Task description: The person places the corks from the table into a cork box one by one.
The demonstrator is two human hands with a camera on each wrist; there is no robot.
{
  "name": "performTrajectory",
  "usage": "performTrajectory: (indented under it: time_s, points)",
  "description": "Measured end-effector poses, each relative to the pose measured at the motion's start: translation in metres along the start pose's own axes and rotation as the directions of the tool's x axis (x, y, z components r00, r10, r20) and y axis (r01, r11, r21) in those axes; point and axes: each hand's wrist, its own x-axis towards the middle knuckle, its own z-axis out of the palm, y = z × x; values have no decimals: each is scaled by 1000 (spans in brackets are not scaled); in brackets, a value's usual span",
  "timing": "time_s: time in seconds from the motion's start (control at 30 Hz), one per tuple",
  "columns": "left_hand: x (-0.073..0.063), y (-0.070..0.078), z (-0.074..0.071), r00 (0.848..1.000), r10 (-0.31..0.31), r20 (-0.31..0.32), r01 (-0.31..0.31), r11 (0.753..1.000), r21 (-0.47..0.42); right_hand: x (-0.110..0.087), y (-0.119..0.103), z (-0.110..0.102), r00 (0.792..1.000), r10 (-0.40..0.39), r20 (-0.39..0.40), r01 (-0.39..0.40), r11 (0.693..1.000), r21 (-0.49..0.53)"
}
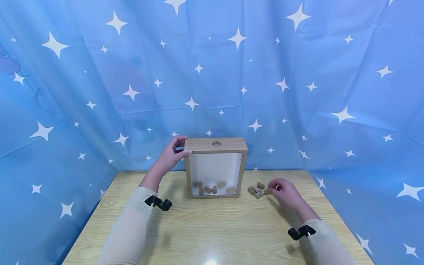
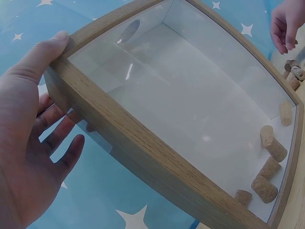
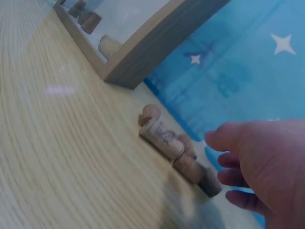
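Note:
A wooden shadow box (image 1: 243,173) with a glass front stands upright on the table, a round hole (image 1: 216,144) in its top. Several corks (image 2: 265,188) lie along its bottom, behind the glass. My left hand (image 1: 172,156) grips the box's upper left corner, thumb on the front edge and fingers toward the back. To the right of the box lies a small pile of corks (image 3: 164,140), one with dark print. My right hand (image 1: 283,189) hovers at the pile's right side, fingers loosely bent; no cork shows between them in the right wrist view.
The pale wood-grain table (image 1: 212,228) reaches back to a blue curtain (image 1: 212,73) with white stars, which also hangs on both sides. A black wrist mount (image 1: 158,202) sits on the left sleeve, and another black mount (image 1: 301,232) on the right.

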Motion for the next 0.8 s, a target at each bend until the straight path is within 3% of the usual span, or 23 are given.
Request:
performTrajectory:
  time_s: [0.8]
  points:
    - [0, 0, 1, 1000, 16, 0, -16, 1000, 10, -5, 21, 17, 998, -6, 63, 11, 997, -76]
